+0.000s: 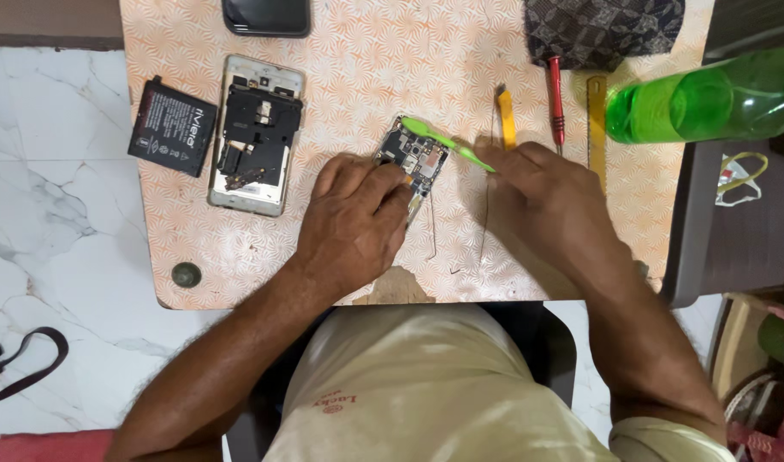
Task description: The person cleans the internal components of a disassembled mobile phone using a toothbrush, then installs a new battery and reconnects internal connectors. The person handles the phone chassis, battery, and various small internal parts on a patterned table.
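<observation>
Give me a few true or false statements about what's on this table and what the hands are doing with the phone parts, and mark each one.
1. The left hand presses on a small circuit board. True.
2. The right hand holds a red screwdriver. False: it holds a green plastic tool; the red screwdriver lies apart on the table.
3. The battery sits inside the opened phone. False: it lies on the table's left edge, beside the opened phone.
4. A green bottle lies on its side at the right. True.
5. A yellow pry tool lies left of the red screwdriver. True.
</observation>
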